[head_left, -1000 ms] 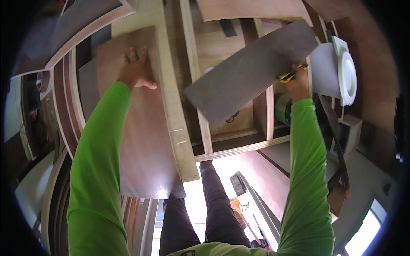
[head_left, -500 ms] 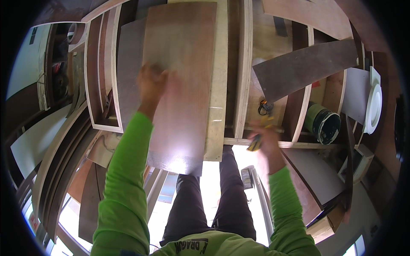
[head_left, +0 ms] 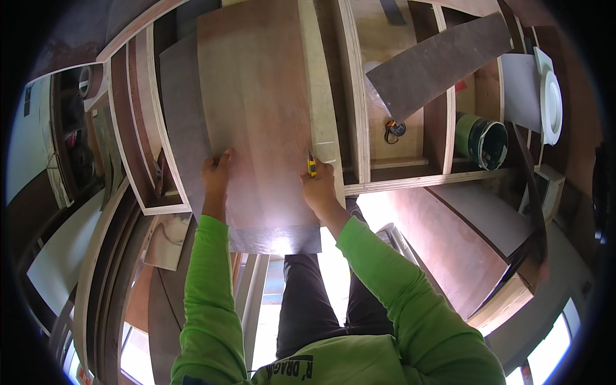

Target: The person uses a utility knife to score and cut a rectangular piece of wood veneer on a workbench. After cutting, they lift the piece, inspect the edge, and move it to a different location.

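A long reddish-brown wood sheet (head_left: pixel 256 96) lies lengthwise before me, on top of a darker brown sheet (head_left: pixel 183 109) and a pale board (head_left: pixel 324 122). At its left edge, my left hand (head_left: pixel 216 179) is closed on the sheet, fingers bent and thumb on top. My right hand (head_left: pixel 319 187) grips a yellow and black utility knife (head_left: pixel 312 165) by the sheet's right edge, its tip pointing away from me. Whether the blade touches the wood cannot be made out.
To the right is an open wooden frame (head_left: pixel 398 179) with compartments. A tape measure (head_left: pixel 394 131), a dark wood offcut (head_left: pixel 443 64) and a green-black can (head_left: pixel 487 144) lie in or across it. A white round fitting (head_left: pixel 552 106) stands farther right. Curved panels (head_left: pixel 96 276) lean at left.
My right hand has brought the knife left from the frame to the sheet's right edge. My left hand has come nearer, down to the left edge. The view has shifted slightly.
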`<state>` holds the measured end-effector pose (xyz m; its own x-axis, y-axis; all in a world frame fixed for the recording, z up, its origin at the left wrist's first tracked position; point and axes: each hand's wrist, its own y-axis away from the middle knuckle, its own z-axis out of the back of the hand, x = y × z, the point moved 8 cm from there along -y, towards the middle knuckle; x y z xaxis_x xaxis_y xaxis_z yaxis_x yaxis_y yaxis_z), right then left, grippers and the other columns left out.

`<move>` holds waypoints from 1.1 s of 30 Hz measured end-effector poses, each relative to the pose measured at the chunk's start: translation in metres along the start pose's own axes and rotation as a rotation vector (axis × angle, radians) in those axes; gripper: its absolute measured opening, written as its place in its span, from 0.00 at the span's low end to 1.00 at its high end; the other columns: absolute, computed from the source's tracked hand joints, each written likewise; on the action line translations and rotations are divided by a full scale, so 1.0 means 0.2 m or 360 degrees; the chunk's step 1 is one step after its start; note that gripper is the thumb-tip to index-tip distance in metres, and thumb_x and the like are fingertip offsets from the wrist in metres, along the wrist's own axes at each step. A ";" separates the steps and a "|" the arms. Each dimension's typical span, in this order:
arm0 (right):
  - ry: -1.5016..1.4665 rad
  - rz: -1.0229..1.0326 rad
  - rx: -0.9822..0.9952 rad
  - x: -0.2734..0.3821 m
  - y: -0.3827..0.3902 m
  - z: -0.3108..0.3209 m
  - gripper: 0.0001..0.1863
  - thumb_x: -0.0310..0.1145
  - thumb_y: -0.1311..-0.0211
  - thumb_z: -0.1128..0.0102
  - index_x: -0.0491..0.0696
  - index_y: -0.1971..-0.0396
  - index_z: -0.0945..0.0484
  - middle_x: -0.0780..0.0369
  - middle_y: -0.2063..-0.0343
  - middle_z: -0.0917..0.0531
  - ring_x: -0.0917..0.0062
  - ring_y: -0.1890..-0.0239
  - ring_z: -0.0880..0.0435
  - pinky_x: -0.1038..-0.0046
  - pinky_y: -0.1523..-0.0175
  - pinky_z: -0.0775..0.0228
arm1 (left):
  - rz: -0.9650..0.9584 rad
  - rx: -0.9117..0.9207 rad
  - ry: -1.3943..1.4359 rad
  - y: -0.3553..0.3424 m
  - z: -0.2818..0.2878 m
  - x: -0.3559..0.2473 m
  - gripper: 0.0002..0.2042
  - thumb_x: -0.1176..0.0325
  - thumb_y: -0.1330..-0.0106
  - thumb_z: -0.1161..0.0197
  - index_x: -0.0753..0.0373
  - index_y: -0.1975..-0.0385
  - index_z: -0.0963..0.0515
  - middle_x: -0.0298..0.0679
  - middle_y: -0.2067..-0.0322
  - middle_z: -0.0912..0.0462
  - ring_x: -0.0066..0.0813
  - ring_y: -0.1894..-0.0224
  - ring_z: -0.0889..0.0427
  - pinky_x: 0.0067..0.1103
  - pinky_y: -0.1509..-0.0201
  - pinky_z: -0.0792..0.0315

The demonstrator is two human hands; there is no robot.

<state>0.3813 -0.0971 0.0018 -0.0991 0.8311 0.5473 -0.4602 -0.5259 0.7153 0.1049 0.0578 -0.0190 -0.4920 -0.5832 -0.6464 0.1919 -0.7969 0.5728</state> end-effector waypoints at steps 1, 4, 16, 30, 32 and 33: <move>-0.0082 0.0031 0.0009 0.02 0.02 0.00 0.22 0.33 0.37 0.41 0.44 0.43 0.29 0.48 0.45 0.30 0.53 0.45 0.28 0.57 0.41 0.33 | 0.0054 0.0004 -0.0080 -0.02 0.04 0.04 0.21 0.54 0.38 0.34 0.68 0.55 0.21 0.37 0.68 0.18 0.28 0.61 0.22 0.25 0.56 0.28; -0.0258 0.0029 0.0063 0.03 0.06 0.04 0.18 0.33 0.35 0.42 0.43 0.48 0.28 0.52 0.55 0.26 0.63 0.55 0.24 0.64 0.50 0.30 | 0.0232 0.0031 -0.0103 -0.05 0.13 0.09 0.24 0.48 0.37 0.36 0.67 0.57 0.21 0.40 0.63 0.19 0.33 0.62 0.21 0.27 0.55 0.28; -0.0386 0.0088 0.0582 0.50 0.47 0.29 0.30 0.38 0.36 0.40 0.40 0.38 0.35 0.47 0.52 0.26 0.56 0.50 0.23 0.63 0.46 0.30 | 0.0384 0.0042 0.0251 0.11 0.24 -0.18 0.35 0.42 0.30 0.47 0.75 0.42 0.28 0.49 0.49 0.19 0.35 0.49 0.19 0.25 0.43 0.27; -0.0427 0.0868 0.0753 0.79 0.86 0.48 0.35 0.30 0.36 0.41 0.36 0.32 0.45 0.49 0.50 0.33 0.58 0.46 0.29 0.63 0.43 0.32 | 0.0333 0.0309 0.0925 0.26 0.16 -0.01 0.36 0.38 0.28 0.57 0.68 0.36 0.35 0.49 0.43 0.24 0.41 0.43 0.22 0.32 0.39 0.28; -0.0459 0.0893 0.0790 0.81 0.90 0.50 0.36 0.30 0.36 0.41 0.37 0.32 0.46 0.49 0.50 0.33 0.58 0.46 0.29 0.64 0.43 0.31 | 0.0378 0.0377 0.0997 0.29 0.14 -0.02 0.37 0.38 0.28 0.57 0.68 0.36 0.35 0.49 0.43 0.24 0.42 0.43 0.22 0.32 0.39 0.28; -0.0475 0.0905 0.0809 0.83 0.93 0.50 0.36 0.30 0.36 0.41 0.37 0.32 0.46 0.49 0.49 0.34 0.59 0.46 0.29 0.65 0.43 0.31 | 0.0408 0.0361 0.0990 0.30 0.14 -0.02 0.37 0.37 0.28 0.57 0.67 0.36 0.35 0.49 0.44 0.23 0.41 0.44 0.22 0.32 0.39 0.27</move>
<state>0.3682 -0.0751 0.2683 0.0750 0.3674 0.9270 0.0528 -0.9298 0.3642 0.0947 0.0164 0.0326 0.1340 -0.7839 -0.6062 0.0220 -0.6092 0.7927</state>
